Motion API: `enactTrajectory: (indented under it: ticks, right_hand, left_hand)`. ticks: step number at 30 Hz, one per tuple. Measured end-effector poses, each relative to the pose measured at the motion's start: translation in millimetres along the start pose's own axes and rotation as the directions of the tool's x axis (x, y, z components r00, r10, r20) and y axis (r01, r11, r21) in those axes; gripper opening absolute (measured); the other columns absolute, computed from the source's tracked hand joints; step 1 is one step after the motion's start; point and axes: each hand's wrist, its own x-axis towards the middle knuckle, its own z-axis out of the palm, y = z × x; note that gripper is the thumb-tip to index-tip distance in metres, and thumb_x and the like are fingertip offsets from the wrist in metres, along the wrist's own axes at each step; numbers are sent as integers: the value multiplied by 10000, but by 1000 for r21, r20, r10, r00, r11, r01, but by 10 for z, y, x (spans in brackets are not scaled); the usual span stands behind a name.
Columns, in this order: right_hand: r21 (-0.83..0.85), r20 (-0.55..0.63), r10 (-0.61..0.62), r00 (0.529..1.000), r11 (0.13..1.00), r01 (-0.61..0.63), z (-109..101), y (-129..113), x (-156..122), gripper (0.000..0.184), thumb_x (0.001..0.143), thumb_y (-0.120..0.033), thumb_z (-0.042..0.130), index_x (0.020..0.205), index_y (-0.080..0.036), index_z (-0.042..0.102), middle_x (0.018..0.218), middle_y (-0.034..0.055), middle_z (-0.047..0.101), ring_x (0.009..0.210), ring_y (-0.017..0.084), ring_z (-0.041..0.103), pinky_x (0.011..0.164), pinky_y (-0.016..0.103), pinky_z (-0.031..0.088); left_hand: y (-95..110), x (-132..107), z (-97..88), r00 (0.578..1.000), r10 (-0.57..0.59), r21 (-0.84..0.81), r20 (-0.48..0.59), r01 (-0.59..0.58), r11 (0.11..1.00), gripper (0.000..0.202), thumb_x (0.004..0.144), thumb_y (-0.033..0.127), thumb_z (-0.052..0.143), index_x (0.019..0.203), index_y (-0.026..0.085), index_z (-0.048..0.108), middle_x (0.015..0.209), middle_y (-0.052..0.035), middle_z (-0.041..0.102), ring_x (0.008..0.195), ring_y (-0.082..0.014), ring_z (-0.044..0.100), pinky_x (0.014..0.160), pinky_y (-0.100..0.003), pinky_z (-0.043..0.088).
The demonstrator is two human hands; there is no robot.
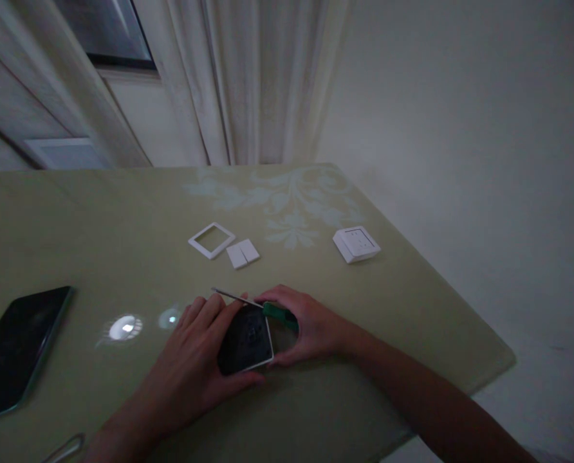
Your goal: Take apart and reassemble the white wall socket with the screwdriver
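My left hand (203,350) grips a square wall switch body (248,341) with a dark face and a thin white edge, fingers along its far side and thumb along its near side. A screwdriver (277,313) with a green handle and thin metal shaft is in my right hand (309,325). Its shaft points left across the switch body's far edge, the tip out past my left fingers. My right thumb and a finger also appear to touch the right side of the switch body. Beyond my hands lie a white square frame (195,242) and white rocker plates (243,253).
A white socket box (356,244) sits toward the table's right edge. At the left lies a dark phone or tablet (21,350). A shiny looped object (67,448) shows at the bottom left. Curtains (268,83) hang behind the table (403,308); a wall rises at right.
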Motion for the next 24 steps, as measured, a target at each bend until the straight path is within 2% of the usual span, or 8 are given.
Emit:
enactTrajectory:
  ticks: [2, 6, 11, 13, 17, 24]
  right_hand:
    - [-28, -28, -49, 998, 998, 48, -43, -17, 3, 962, 677, -380, 1014, 1519, -227, 573, 1420, 143, 669, 1318, 300, 654, 1141, 433, 505]
    - [-27, -79, -110, 991, 994, 108, -163, -68, -14, 960, 683, -351, 1006, 1528, -248, 562, 1423, 134, 654, 1316, 292, 649, 1135, 436, 510]
    - [-15, -84, -174, 981, 985, 174, -234, -99, -46, 984, 676, -337, 1009, 1548, -270, 556, 1448, 133, 646, 1322, 299, 643, 1147, 457, 505]
    - [-3, -95, -176, 980, 984, 176, -234, -102, -60, 1001, 691, -343, 1006, 1573, -274, 537, 1479, 136, 632, 1346, 298, 632, 1164, 458, 496]
    - [63, -140, -140, 980, 987, 150, -233, -132, -106, 1116, 692, -378, 1017, 1651, -284, 455, 1511, 141, 618, 1365, 304, 625, 1181, 457, 487]
    - [195, -170, -181, 969, 957, 213, -251, -256, -148, 1086, 669, -382, 1049, 1619, -330, 524, 1516, 100, 638, 1370, 279, 635, 1209, 401, 462]
  left_hand:
    - [-59, -7, -35, 999, -41, -33, 5, 41, 999, 901, 783, 728, 877, 1495, 308, 518, 1205, -74, 635, 1084, -354, 581, 892, -486, 531]
    - [-136, -6, -34, 997, -78, -74, 23, 79, 994, 834, 827, 631, 881, 1508, 325, 510, 1183, -64, 617, 1098, -347, 575, 909, -486, 536]
    - [-74, 7, -35, 998, -63, -99, 25, 65, 993, 727, 867, 490, 864, 1473, 322, 499, 1202, -62, 606, 1109, -334, 572, 942, -480, 524]
    - [-26, 2, -66, 999, -49, -84, -13, 48, 995, 713, 879, 468, 842, 1477, 314, 484, 1187, -65, 594, 1089, -326, 562, 942, -481, 516]
    - [67, -35, -127, 989, -34, -43, -143, 28, 999, 816, 825, 474, 846, 1524, 303, 462, 1148, -75, 576, 1031, -321, 536, 893, -470, 508]
    - [173, -107, -182, 959, 21, -11, -281, -26, 1000, 924, 732, 570, 876, 1511, 307, 456, 1116, -83, 570, 995, -334, 551, 869, -481, 501]
